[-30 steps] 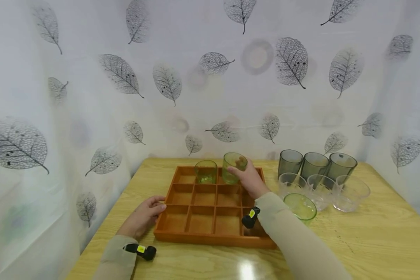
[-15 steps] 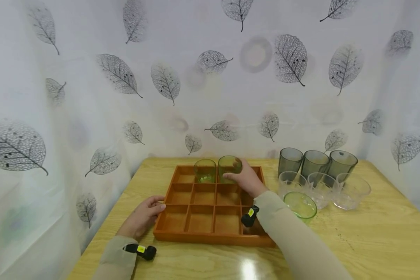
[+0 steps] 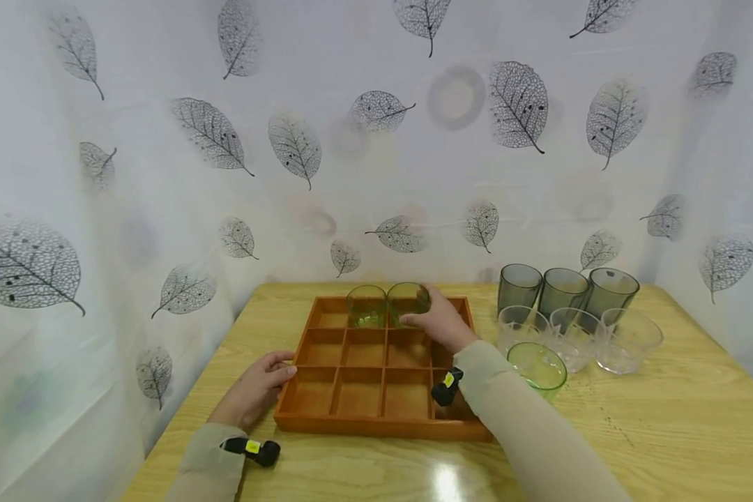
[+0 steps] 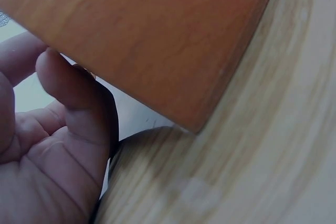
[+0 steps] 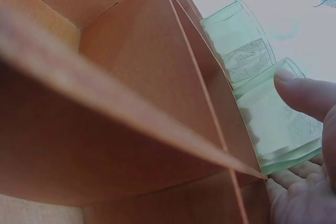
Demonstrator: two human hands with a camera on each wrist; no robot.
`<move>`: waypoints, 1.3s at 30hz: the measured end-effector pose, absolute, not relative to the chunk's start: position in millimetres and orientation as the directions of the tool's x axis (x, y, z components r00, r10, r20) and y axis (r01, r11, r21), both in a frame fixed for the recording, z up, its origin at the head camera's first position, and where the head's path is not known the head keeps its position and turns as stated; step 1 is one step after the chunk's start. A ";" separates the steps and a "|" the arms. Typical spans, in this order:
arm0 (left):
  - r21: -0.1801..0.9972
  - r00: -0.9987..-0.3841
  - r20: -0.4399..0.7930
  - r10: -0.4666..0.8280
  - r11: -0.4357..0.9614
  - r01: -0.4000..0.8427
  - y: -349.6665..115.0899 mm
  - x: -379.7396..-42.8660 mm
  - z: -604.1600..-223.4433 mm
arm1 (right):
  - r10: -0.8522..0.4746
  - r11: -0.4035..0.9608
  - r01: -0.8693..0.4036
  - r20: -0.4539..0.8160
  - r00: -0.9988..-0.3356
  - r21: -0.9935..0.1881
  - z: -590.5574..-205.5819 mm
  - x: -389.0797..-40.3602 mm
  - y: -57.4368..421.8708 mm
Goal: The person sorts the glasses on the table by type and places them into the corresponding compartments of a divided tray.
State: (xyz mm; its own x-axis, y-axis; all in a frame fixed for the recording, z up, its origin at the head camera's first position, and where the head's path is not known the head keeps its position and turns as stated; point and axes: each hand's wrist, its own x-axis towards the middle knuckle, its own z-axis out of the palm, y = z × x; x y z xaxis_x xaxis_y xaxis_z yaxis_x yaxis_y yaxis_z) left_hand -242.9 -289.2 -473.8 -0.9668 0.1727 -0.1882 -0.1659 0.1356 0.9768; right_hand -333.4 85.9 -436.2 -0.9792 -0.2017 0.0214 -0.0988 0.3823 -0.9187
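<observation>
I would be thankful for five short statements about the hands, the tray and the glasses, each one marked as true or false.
1. The left hand touches the left side of the wooden tray. True.
2. The right hand grips a green glass in the tray's back row. True.
3. Three dark grey glasses stand on the table, right of the tray. True.
4. All the clear glasses stand inside the tray. False: the three clear glasses are on the table, in front of the dark grey ones.
5. No green glass is outside the tray. False: a third green glass is on the table.
</observation>
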 end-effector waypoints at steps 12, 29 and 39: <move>0.973 -0.964 -0.203 0.169 0.143 -0.180 -290.3 -244.4 -476.7 | -0.223 0.412 -0.096 0.002 -0.975 -0.906 -439.1 -337.2 87.7; 0.979 -0.967 -0.186 0.177 0.116 -0.167 -286.0 -242.7 -475.2 | -0.203 0.370 -0.080 0.003 -0.979 -0.926 -435.3 -331.0 96.4; 0.978 -0.966 -0.187 0.177 0.127 -0.166 -288.8 -242.5 -473.2 | -0.195 0.321 -0.084 0.021 -0.981 -0.943 -416.9 -317.4 102.3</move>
